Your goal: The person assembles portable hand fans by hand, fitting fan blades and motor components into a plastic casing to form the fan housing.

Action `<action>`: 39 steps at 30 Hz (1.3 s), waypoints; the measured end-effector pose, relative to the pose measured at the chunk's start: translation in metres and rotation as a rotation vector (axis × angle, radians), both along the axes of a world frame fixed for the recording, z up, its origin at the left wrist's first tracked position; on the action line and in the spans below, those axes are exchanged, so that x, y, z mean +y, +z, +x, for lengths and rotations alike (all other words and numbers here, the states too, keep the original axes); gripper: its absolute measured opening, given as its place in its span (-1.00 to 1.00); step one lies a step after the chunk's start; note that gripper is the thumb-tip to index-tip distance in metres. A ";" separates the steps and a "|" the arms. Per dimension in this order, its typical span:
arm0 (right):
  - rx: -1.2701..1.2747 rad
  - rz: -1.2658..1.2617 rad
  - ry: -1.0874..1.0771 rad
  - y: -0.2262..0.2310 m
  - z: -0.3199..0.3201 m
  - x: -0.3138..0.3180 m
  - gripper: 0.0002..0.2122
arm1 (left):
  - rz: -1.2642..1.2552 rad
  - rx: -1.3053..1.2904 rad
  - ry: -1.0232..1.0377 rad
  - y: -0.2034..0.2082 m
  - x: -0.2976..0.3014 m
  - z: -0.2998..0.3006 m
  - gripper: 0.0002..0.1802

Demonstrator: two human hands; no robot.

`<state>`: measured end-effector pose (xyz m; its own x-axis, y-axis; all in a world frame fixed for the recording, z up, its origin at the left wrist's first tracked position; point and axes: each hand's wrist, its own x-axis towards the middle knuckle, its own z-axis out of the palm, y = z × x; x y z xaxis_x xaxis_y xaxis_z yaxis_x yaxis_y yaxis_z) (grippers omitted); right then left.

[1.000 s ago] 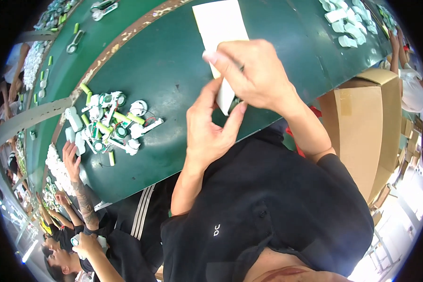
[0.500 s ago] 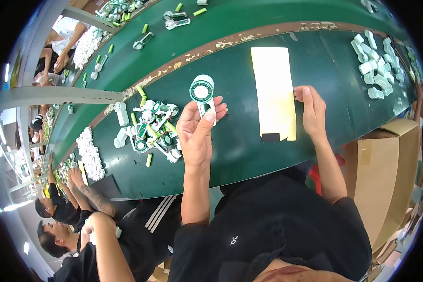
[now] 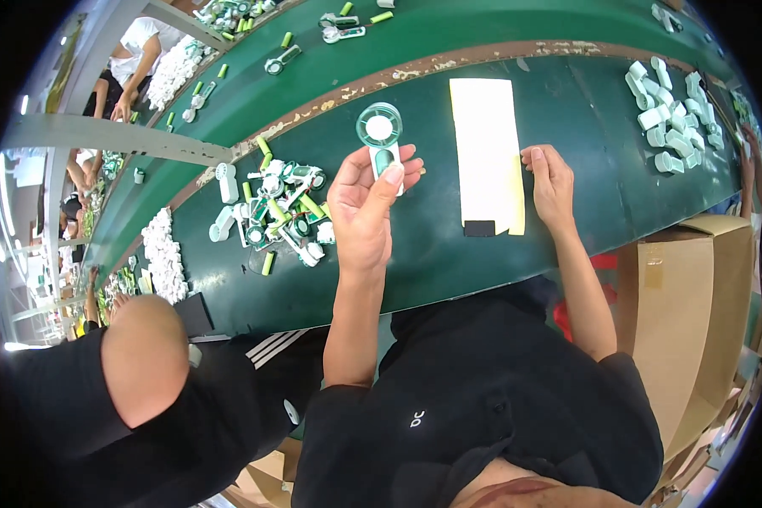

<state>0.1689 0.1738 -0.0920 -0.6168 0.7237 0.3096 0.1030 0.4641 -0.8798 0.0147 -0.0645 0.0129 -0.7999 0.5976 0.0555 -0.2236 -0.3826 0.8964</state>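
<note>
My left hand (image 3: pixel 366 203) is closed around the handle of a small hand-held fan (image 3: pixel 379 126), pale green and white, its thumb lying along the handle. The fan's round head stands above the fingers, grille side showing. Over the bench, my right hand (image 3: pixel 552 186) is loosely curled with thumb and fingers close together, and nothing shows in it. It is beside the right edge of a long white and yellow paper sheet (image 3: pixel 487 161), which has a black patch at its near end. Left of the fan lies a pile of opened fan parts with green cylindrical cells (image 3: pixel 279 207).
Pale green fan housings (image 3: pixel 670 127) are heaped at the far right. A green conveyor belt (image 3: pixel 449 25) with scattered parts runs behind the bench ledge. A cardboard box (image 3: pixel 681 313) stands at right. Small white parts (image 3: pixel 164 258) lie at left, near a co-worker's arm (image 3: pixel 148 360).
My left hand has raised the fan slightly and turned its grille more toward me. My right hand shifted a little, its fingers drawing closer together. The co-worker at left has leaned in nearer.
</note>
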 end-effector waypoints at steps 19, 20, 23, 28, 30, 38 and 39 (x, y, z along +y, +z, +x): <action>0.029 0.027 0.113 0.106 -0.152 0.107 -0.83 | -0.924 1.066 0.366 -0.066 0.346 -0.185 -0.52; -0.002 0.111 0.147 0.114 -0.179 0.105 -0.83 | -0.939 1.079 0.353 -0.073 0.347 -0.205 -0.54; -0.084 0.154 0.155 0.117 -0.227 0.135 -0.82 | -0.803 1.155 0.330 -0.085 0.355 -0.210 -0.59; -0.177 0.342 0.253 0.092 -0.320 0.171 -0.66 | -0.670 1.425 0.418 -0.068 0.275 -0.267 -0.86; -0.347 0.410 0.403 0.080 -0.361 0.159 -0.48 | -0.991 1.383 0.441 -0.058 0.217 -0.310 -0.74; -0.589 0.765 0.699 0.048 -0.474 0.103 -0.24 | -1.607 1.243 0.146 -0.074 0.104 -0.398 -0.57; -0.728 0.707 0.746 0.050 -0.476 0.096 -0.27 | -1.604 1.218 0.115 -0.069 0.103 -0.395 -0.62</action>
<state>-0.3068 0.2698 -0.0416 -0.9936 -0.0587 -0.0967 -0.0311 0.9636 -0.2657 -0.3807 0.0381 -0.0557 -0.7933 0.6054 0.0644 0.6071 0.7946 0.0087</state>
